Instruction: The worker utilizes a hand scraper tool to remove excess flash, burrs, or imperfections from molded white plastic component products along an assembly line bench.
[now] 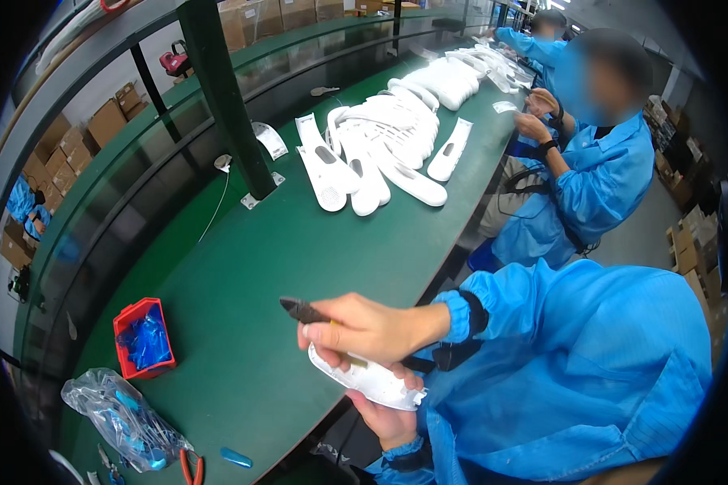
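Note:
My right hand [362,325], the upper one, is closed round a slim dark hand tool [301,310]. The tool's dark end sticks out past the thumb side, and a yellowish part shows beneath the fingers; its exact kind is unclear. Below it, my left hand [390,420] grips a long white plastic shell [374,383] with a rounded outline, hollow side up. A ragged white bit shows at the shell's end near my left fingers. The right hand's fingers are over the shell, partly hiding it. Both hands are at the near edge of the green table [251,275].
Many white plastic shells [388,129] lie heaped farther up the table. At left stand a red bin [143,338] with blue pieces and a clear bag [125,420]. Orange-handled pliers [192,467] lie near a green post [222,97]'s side of the table. A co-worker [598,153] sits beyond.

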The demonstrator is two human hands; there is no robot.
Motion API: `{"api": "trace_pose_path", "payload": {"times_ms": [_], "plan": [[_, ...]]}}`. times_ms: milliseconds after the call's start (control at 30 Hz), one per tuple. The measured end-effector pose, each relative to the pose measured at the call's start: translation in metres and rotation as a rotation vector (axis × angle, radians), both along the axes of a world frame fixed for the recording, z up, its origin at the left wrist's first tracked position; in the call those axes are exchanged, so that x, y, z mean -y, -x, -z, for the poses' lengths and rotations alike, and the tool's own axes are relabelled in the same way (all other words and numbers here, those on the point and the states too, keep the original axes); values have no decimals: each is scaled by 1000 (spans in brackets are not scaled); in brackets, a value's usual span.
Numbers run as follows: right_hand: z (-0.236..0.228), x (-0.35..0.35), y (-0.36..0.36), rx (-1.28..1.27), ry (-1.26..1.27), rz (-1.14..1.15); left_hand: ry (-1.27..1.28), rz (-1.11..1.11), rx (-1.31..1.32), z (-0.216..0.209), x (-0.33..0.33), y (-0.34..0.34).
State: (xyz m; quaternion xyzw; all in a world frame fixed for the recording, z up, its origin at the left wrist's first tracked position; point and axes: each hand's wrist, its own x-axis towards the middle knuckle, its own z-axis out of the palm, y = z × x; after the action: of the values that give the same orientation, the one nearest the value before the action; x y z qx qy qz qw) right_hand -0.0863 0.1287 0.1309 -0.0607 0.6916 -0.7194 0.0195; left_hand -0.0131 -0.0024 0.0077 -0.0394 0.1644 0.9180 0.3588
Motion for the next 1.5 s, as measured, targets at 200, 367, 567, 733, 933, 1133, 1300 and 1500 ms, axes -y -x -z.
{"api": "trace_pose_path", "payload": {"times_ms": [200,367,567,733,933,1133,1300,1500], "plan": [[12,18,4,-85,-236,-6,54,-19,-45,3,0,0],[24,25,7,20,-201,-41,54,-20,-45,3,2,1],[18,31,8,20,-157,-19,58,8,-121,11,3,1],[25,32,7,44,-226,8,50,7,-128,15,2,0],[40,37,-6,-186,-317,102,184,-103,125,14,-2,-2],[42,31,-5,-114,-173,121,82,-15,-83,12,4,0],[39,33,-4,-107,-145,128,108,-41,-78,11,3,0],[48,31,-7,-75,-48,102,100,-35,-96,14,1,-1]]}}
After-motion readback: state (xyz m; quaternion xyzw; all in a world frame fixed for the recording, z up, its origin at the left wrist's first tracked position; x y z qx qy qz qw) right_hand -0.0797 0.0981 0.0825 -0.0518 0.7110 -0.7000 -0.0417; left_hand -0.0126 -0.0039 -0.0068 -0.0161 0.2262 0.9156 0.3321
